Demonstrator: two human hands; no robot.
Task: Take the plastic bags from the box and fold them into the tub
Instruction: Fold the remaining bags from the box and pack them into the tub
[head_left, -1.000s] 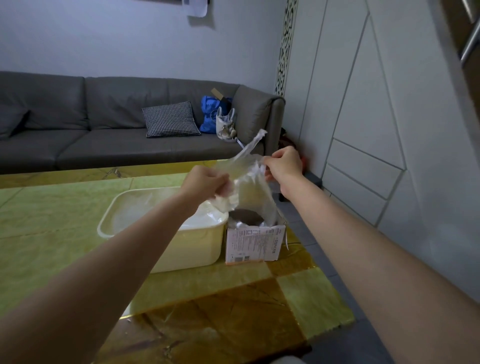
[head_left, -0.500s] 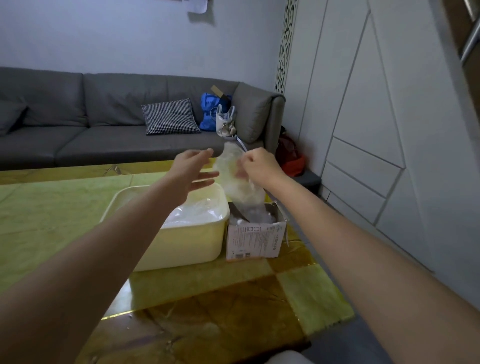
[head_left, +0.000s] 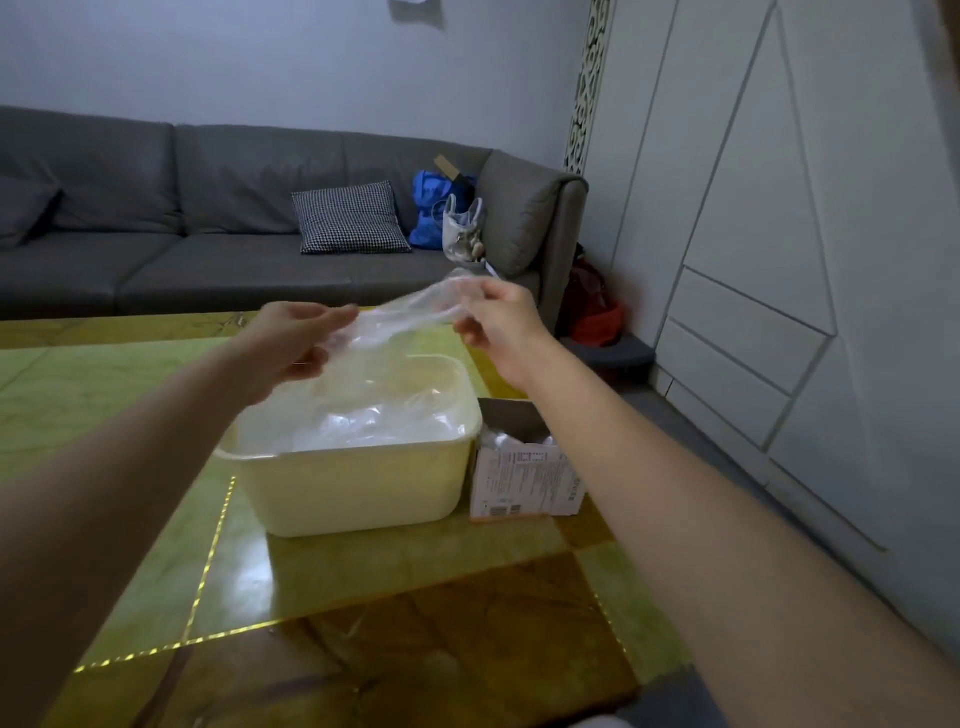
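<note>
Both hands (head_left: 397, 332) apparently stretch plastic bag (head_left: 410, 314) above tub (head_left: 353, 483).

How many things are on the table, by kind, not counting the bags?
Tub: 1
Box: 1
Total: 2
Both stand side by side on the table, the box to the right of the tub.

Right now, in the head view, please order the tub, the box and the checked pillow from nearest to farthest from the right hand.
From the right hand:
1. Tub, just below it, to its left.
2. Box, lower, right of the tub.
3. Checked pillow, far behind on the sofa.
</note>
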